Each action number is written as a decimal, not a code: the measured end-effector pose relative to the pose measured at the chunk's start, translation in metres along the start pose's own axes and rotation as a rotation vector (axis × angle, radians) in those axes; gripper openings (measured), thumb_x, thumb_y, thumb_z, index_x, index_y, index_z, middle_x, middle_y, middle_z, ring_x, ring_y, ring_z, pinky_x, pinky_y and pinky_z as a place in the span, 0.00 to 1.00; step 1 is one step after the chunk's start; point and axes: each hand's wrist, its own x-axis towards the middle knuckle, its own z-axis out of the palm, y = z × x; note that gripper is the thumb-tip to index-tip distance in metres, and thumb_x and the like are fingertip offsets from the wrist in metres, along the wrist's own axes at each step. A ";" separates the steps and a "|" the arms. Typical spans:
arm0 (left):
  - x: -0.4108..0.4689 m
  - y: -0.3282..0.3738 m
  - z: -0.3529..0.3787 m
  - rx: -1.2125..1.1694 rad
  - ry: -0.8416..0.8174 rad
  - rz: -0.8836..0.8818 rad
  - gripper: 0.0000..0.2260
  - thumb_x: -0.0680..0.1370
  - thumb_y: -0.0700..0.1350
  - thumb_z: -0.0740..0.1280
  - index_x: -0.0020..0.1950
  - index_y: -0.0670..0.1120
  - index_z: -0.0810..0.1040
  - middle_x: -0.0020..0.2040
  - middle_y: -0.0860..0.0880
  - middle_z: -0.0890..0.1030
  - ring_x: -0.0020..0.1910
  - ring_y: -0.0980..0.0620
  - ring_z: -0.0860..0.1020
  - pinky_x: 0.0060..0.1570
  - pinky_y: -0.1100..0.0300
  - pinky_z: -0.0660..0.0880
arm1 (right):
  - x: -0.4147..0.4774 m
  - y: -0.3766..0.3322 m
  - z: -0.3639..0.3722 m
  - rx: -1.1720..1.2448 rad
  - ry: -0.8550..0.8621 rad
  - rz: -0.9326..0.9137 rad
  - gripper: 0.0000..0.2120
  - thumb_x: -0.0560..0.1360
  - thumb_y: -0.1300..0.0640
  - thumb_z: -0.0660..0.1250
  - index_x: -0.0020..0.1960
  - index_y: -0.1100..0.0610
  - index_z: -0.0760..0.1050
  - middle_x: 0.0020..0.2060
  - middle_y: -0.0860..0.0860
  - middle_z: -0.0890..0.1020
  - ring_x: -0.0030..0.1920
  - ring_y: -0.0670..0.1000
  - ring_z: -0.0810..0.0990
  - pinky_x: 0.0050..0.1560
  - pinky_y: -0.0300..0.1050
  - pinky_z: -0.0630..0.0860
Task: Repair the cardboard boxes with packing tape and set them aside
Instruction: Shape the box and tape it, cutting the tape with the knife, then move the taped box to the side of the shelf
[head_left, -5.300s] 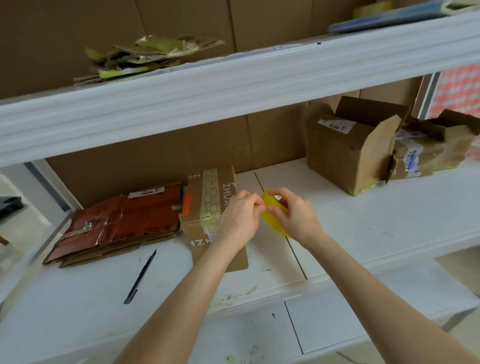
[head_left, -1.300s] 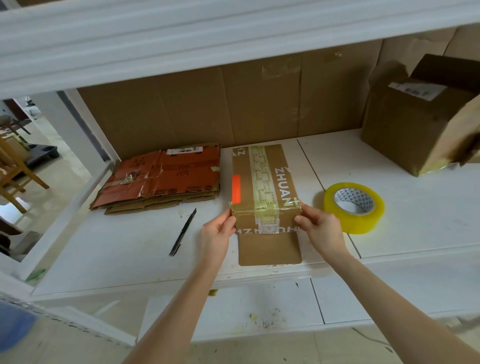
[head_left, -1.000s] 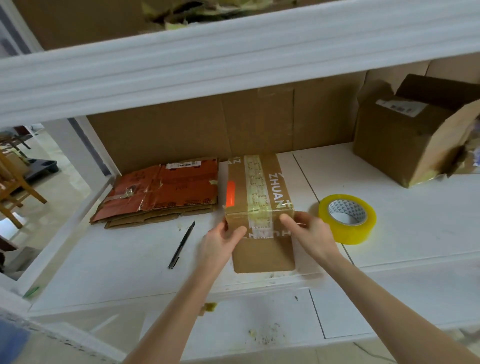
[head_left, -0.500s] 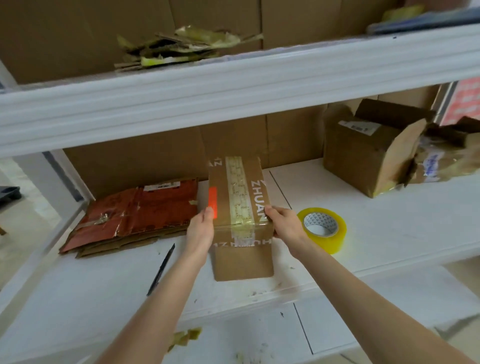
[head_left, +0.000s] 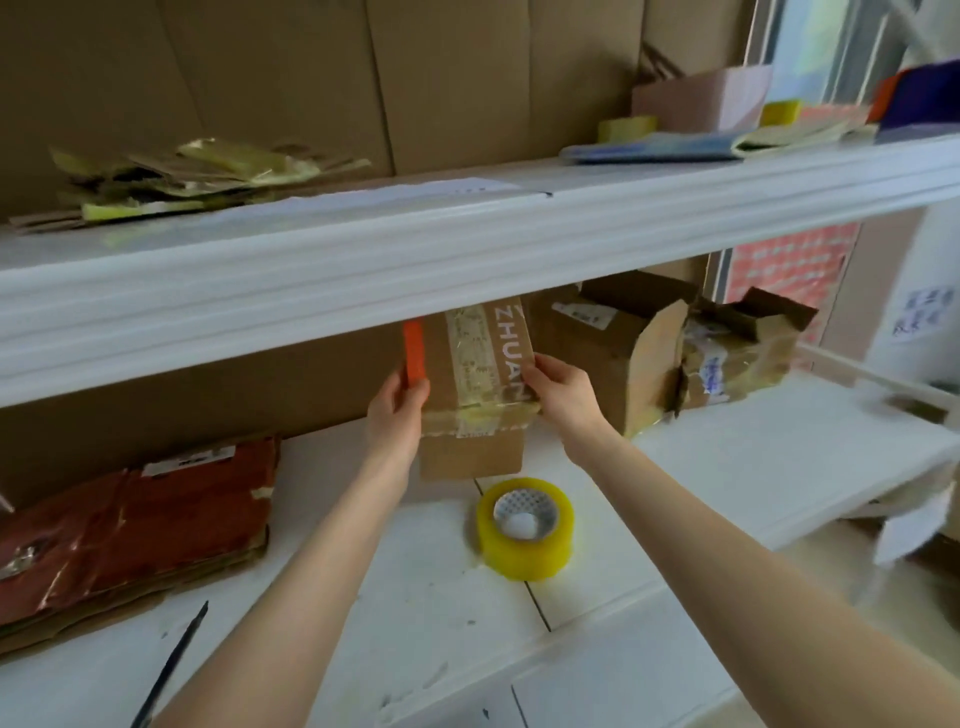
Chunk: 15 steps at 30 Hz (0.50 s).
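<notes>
A small brown taped box (head_left: 470, 358) marked ZHUAN, with an orange strip on its left edge, is lifted off the lower shelf. My left hand (head_left: 397, 410) grips its left side and my right hand (head_left: 558, 389) grips its right side. Its top end is hidden behind the white upper shelf edge (head_left: 467, 249). A loose flap hangs below the tape band. The yellow tape roll (head_left: 524, 527) lies flat on the lower shelf (head_left: 753, 457), just below the box.
A flattened red-brown box stack (head_left: 135, 514) lies at the left, a black pen (head_left: 171, 665) in front of it. Two open brown boxes (head_left: 618, 343) (head_left: 743, 343) stand at the right. Tape scraps (head_left: 182, 176) and flat items lie on the upper shelf.
Both hands have lifted the taped box off the lower shelf, up and away toward the upper shelf. The tape roll stayed on the shelf. The camera tilted upward.
</notes>
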 end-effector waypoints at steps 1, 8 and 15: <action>0.002 0.002 0.012 -0.002 -0.001 0.002 0.18 0.81 0.46 0.61 0.72 0.49 0.69 0.59 0.54 0.76 0.57 0.55 0.73 0.50 0.64 0.65 | 0.008 0.000 -0.012 0.003 -0.004 -0.015 0.09 0.78 0.58 0.64 0.48 0.46 0.80 0.44 0.47 0.85 0.48 0.51 0.84 0.47 0.43 0.79; 0.009 -0.001 0.088 0.154 0.020 0.016 0.28 0.77 0.32 0.63 0.75 0.46 0.62 0.70 0.47 0.71 0.66 0.51 0.71 0.64 0.56 0.69 | 0.061 0.025 -0.095 0.086 -0.252 0.074 0.40 0.71 0.72 0.69 0.76 0.49 0.59 0.56 0.53 0.81 0.51 0.51 0.83 0.41 0.46 0.81; 0.001 -0.008 0.122 0.152 0.220 -0.050 0.25 0.80 0.37 0.62 0.75 0.50 0.61 0.57 0.55 0.73 0.51 0.58 0.75 0.36 0.71 0.72 | 0.086 0.035 -0.135 0.264 -0.444 0.339 0.36 0.64 0.24 0.57 0.61 0.46 0.75 0.55 0.49 0.83 0.54 0.52 0.82 0.54 0.47 0.78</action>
